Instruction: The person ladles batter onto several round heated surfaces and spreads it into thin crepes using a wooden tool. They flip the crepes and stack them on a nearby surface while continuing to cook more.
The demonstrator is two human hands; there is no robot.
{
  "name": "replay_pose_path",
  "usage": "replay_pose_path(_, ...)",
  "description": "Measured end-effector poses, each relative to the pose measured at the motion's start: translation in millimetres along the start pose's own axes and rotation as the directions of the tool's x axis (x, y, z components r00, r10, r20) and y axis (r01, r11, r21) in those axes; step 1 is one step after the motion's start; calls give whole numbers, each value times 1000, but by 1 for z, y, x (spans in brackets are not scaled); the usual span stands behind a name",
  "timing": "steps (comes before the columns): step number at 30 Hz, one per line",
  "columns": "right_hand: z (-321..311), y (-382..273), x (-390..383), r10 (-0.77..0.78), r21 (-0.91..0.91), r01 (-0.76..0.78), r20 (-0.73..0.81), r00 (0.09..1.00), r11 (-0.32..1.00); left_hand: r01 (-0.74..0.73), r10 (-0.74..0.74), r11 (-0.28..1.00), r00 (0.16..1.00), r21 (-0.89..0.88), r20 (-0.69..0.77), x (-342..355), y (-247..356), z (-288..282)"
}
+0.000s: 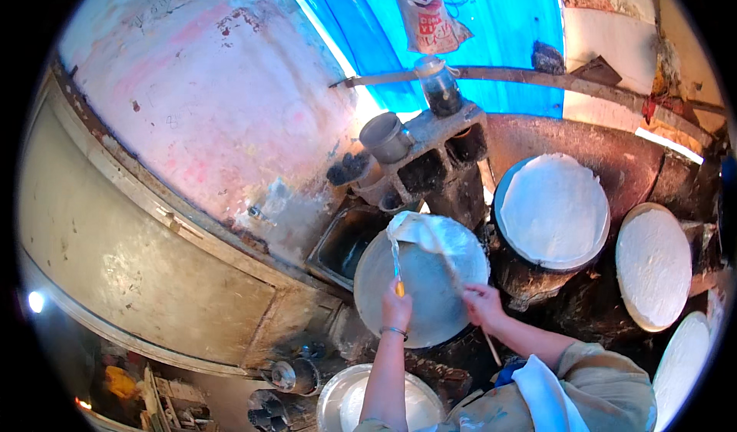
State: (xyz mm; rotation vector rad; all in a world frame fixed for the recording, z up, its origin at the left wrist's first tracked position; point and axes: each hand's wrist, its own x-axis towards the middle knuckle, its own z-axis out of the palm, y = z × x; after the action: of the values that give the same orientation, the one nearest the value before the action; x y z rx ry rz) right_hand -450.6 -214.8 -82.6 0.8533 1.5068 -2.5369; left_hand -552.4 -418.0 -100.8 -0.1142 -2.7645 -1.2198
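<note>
In front of me is a wide round grey pan-like surface [418, 309]. At its far side, a thin white translucent sheet [421, 232] is partly lifted and folded over. My left hand [397, 311], with a dark bracelet at the wrist, is closed on a yellow-handled tool [399, 286]. The tool's narrow end reaches the sheet's left edge; its exact kind is unclear. Closed round a long thin stick [453, 273], my right hand [482, 304] is at the surface's right edge. The stick's far end meets the sheet, and its near end points down toward me.
White-covered round trays [554, 211] stand at right, another [654, 267] beyond. A basin of white liquid [349, 397] sits near my left forearm. Behind the pan is a blocky stand [422, 172] with a grey pot [385, 139] and a lidded jar [440, 90]. A low wall [138, 240] curves along the left.
</note>
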Motion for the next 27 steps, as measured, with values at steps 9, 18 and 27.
replay_pose_path(9, 20, 13, 23, -6, -275, 42, 129, 992, 960, 429, -387, 724, 901, -540, 197, -41, -11, -50)
replay_pose_path(18, 19, 34, 45, -244, -402, 358, 307, 920, 843, 498, -498, 478, 832, -724, 243, -167, -14, -85)
replay_pose_path(27, -20, -10, 93, -253, -576, 350, 243, 936, 739, 610, -537, 264, 737, -747, 411, -223, 36, -110)
